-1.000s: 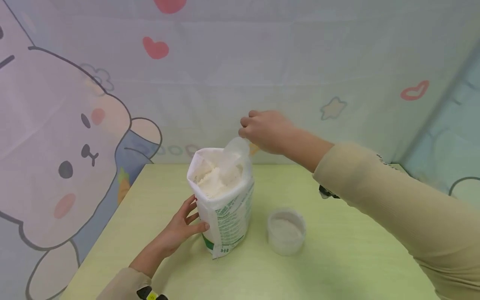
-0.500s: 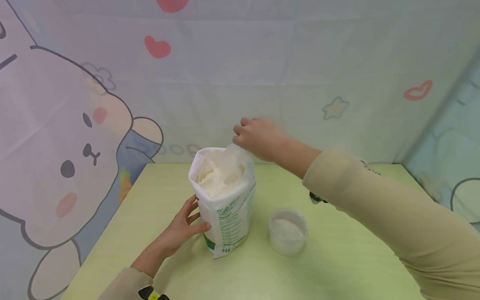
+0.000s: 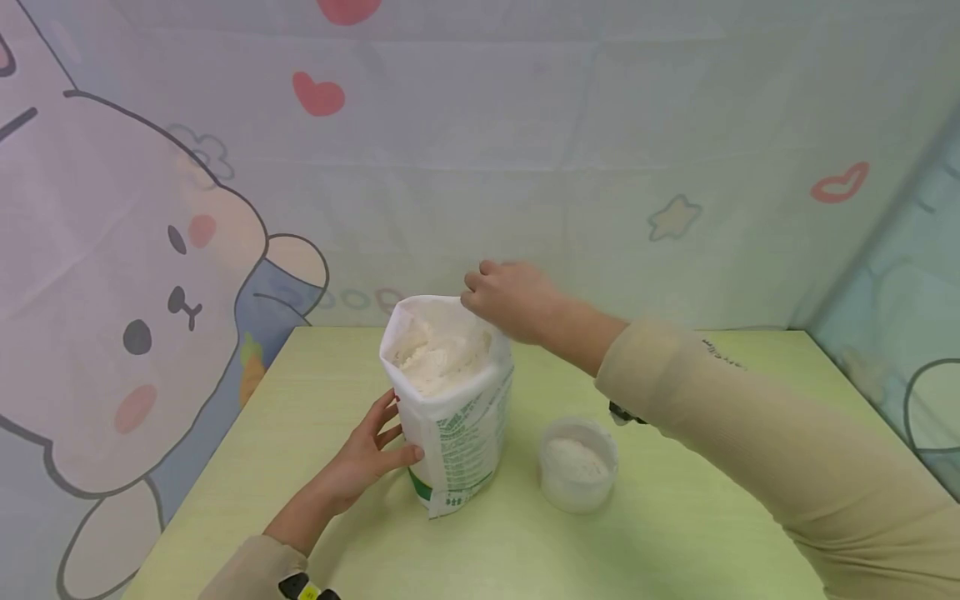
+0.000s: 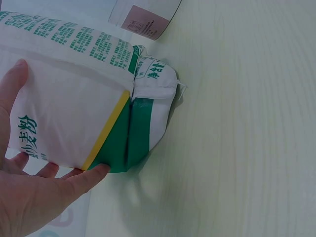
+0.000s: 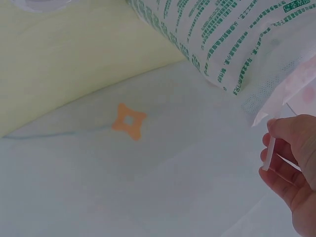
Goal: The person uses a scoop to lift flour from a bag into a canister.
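Observation:
A white flour bag (image 3: 468, 454) with green print stands upright on the table, its top open and white flour (image 3: 435, 373) inside. My left hand (image 3: 358, 467) rests against the bag's left side, thumb on one face and fingers spread on another. In the left wrist view those fingertips (image 4: 101, 169) lie near the green band. Over the bag's back right rim, my right hand (image 3: 513, 302) pinches a thin white scoop handle (image 5: 269, 150). The scoop's bowl is hidden. To the bag's right stands a translucent round tub (image 3: 577, 492) with flour in it.
The pale yellow-green table (image 3: 465, 558) ends behind the bag at a printed cloth backdrop (image 3: 570, 125). Another cloth (image 3: 907, 275) hangs at the right. The tub bears a pinkish label (image 4: 143, 22).
My right hand has come down and a little to the left, and the translucent scoop has sunk out of sight into the bag. My left hand keeps its place on the bag.

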